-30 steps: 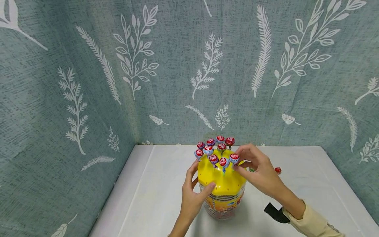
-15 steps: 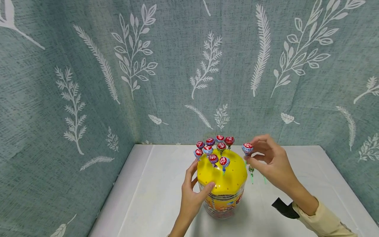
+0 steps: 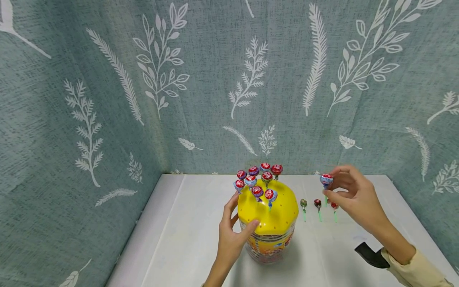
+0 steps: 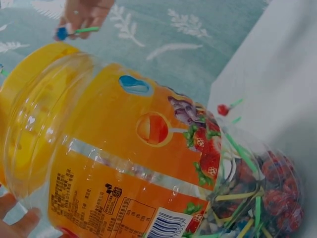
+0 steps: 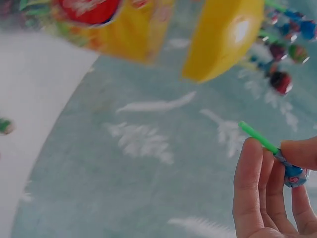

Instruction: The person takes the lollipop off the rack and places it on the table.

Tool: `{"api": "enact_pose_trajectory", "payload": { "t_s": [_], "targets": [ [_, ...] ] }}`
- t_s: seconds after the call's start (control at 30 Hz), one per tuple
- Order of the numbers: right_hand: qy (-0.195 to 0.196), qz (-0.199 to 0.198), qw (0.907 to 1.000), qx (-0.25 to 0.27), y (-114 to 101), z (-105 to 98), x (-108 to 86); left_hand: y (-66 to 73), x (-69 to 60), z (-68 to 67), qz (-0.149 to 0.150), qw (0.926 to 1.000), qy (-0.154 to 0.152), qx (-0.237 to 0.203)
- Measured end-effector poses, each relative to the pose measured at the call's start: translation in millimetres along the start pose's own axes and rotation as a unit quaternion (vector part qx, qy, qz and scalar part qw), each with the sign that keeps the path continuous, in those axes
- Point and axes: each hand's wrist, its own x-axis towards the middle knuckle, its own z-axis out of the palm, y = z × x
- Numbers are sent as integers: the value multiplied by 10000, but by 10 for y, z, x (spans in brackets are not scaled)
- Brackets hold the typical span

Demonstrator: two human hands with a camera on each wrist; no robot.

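Observation:
A clear plastic jar with an orange fruit label (image 4: 124, 148) stands upright under a yellow lid (image 3: 279, 215) dotted with small holes. Several wrapped lollipops (image 3: 257, 191) stick up from the lid's back and left. Against the jar's left side rests my left hand (image 3: 231, 239), its thumb on the lid's edge and its fingers round the far side. To the right of the jar, above the table, my right hand (image 3: 353, 195) pinches a blue-and-red lollipop (image 5: 295, 174) between thumb and fingers; its green stick shows in the right wrist view. More lollipops are inside the jar's bottom.
Three lollipops lie in a row on the white table (image 3: 186, 239) right of the jar: a green one (image 3: 303, 203), a dark red one (image 3: 318, 203) and a red one (image 3: 335, 206). A patterned grey-green cloth (image 3: 215, 99) hangs behind and at both sides.
My right hand has pulled the blue-and-red lollipop up off the lid's right side and carried it right, over the lollipops on the table. The left hand stays on the jar.

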Motion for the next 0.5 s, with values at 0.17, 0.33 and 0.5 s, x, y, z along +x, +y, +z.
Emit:
{"api": "enact_pose_trajectory", "payload": {
  "t_s": [0.17, 0.33, 0.5],
  "targets": [
    [3, 274, 9990, -345, 250, -131, -60, -17, 3, -7, 57, 10000, -7, -4],
    [27, 619, 9969, -482, 523, -235, -107, -37, 8, -9, 68, 10000, 27, 19],
    [81, 896, 9942, -585, 815, -332, -160, -42, 9, -5, 87, 9999, -33, -40]
  ]
}}
